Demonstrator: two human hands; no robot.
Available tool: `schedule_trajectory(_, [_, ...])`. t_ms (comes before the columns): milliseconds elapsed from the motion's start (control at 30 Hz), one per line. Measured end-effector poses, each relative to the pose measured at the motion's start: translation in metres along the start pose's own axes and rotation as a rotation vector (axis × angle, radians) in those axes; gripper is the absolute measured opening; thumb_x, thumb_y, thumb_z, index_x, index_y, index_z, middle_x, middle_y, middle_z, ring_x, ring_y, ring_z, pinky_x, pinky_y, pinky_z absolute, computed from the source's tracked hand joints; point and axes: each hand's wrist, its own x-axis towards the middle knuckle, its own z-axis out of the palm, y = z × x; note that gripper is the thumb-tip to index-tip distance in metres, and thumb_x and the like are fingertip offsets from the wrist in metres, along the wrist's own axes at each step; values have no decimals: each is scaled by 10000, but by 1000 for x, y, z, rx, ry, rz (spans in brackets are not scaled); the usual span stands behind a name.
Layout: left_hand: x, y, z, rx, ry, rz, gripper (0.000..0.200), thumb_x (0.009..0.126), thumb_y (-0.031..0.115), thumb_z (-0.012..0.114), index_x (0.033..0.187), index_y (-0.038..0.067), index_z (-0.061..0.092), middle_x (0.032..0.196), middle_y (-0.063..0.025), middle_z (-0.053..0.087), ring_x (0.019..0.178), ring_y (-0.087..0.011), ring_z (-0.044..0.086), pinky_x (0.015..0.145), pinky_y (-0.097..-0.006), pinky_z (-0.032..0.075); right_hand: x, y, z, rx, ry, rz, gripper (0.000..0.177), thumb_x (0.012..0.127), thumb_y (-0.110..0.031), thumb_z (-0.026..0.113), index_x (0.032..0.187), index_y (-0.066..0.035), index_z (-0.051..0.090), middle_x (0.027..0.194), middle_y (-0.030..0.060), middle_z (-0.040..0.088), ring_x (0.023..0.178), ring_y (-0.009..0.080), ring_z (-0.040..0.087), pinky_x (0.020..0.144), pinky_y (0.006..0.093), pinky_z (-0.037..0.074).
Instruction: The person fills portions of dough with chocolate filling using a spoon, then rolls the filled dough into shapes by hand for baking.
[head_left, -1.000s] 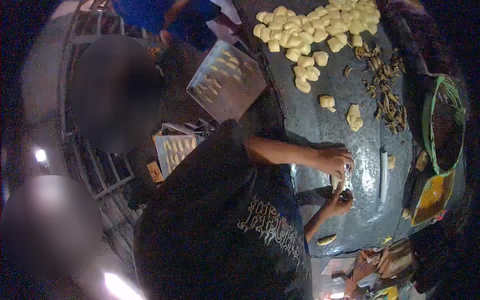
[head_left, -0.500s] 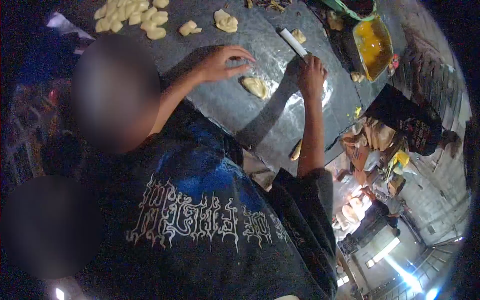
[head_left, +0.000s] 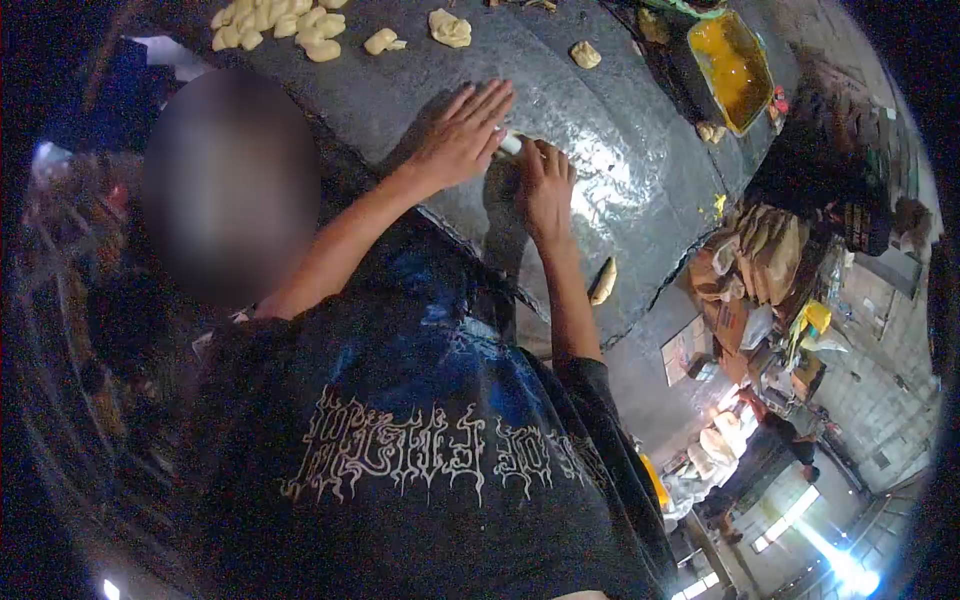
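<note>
My right hand [head_left: 547, 190] is closed around a short white rod [head_left: 510, 143], whose exposed end points toward my other hand. Fingers stretched out and palm down, my left hand [head_left: 465, 135] lies low over the dark worktop [head_left: 540, 240], its thumb beside the rod's end. Whether dough lies beneath the hands I cannot see. An elongated piece of dough [head_left: 604, 282] rests to the right of my right forearm. Farther off are a flattened dough piece [head_left: 450, 28], a smaller one [head_left: 381, 41] and a lump of dough [head_left: 585, 54].
Several dough pieces [head_left: 265, 20] cluster at the far left. A tray of yellow liquid [head_left: 738, 112] stands at the far right, with a small dough lump [head_left: 710, 131] near it. Brown paper bags [head_left: 765, 250] and a person [head_left: 785, 440] appear beyond the right edge.
My right hand has come left and inward with the white rod, which was out toward the far dough lump. My left hand has flattened out. The dough piece between the hands is now hidden.
</note>
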Motion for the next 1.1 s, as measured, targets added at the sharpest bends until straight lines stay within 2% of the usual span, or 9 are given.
schedule_trajectory(100, [4,-8,10,81,-103,28,564,1035,252,423,1514,-32,337,1601,-181,320,1500,-307,276,1224,-447,224,1,-12,-4,-50,107,-2,474,1017,-209,470,1480,-106,468,1534,181,432,1458,381,335,1169,563,230])
schedule_trajectory(200, [12,-19,18,62,-140,42,577,1032,261,423,1512,-45,330,1589,-195,337,1486,-316,303,1219,-445,240,13,-15,1,-49,49,177,521,1056,-292,393,1529,-75,393,1621,170,300,1533,363,170,1215,576,95])
schedule_trajectory(300, [31,-28,22,4,-131,44,570,1021,245,442,1498,-53,348,1575,-198,362,1471,-339,329,1213,-447,258,38,-5,5,-169,47,226,545,1063,-324,361,1525,-36,377,1613,162,319,1521,375,197,1214,587,78])
schedule_trajectory(567, [120,-63,43,-56,86,128,620,1008,285,470,1506,-53,322,1551,-219,383,1460,-323,350,1209,-464,262,102,62,11,-81,86,239,668,1050,-463,314,1606,-116,187,1667,128,186,1535,370,139,1217,600,30])
schedule_trajectory(600, [134,-64,43,134,-247,37,618,1070,288,307,1548,-87,195,1634,-245,183,1529,-350,161,1245,-469,137,111,67,12,-82,70,237,676,1052,-460,306,1607,-101,167,1668,143,169,1537,380,113,1209,614,22])
schedule_trajectory(733, [140,-58,26,70,-163,56,607,1070,269,284,1546,-94,186,1639,-247,163,1535,-351,132,1251,-475,102,97,67,10,-156,46,270,705,1055,-470,283,1609,-69,108,1675,171,103,1541,402,45,1189,651,-3])
schedule_trajectory(833, [85,-29,20,-204,19,149,582,1000,245,510,1478,-55,370,1548,-217,395,1450,-357,361,1208,-475,272,95,62,13,-145,62,257,727,1054,-513,254,1609,-69,103,1677,174,80,1543,398,21,1186,655,-18])
schedule_trajectory(933, [16,23,27,-259,-142,114,582,982,256,548,1467,-32,404,1523,-210,428,1426,-361,392,1211,-486,265,88,59,8,-99,88,180,746,1045,-544,242,1612,-79,103,1679,159,93,1543,399,17,1185,654,-26])
schedule_trajectory(1100, [-15,27,43,-163,-141,170,469,961,261,579,1344,-8,556,1440,-192,527,1408,-340,423,1204,-484,279,86,60,9,-136,51,141,724,1049,-530,241,1613,-95,108,1677,160,105,1540,408,36,1180,662,-21])
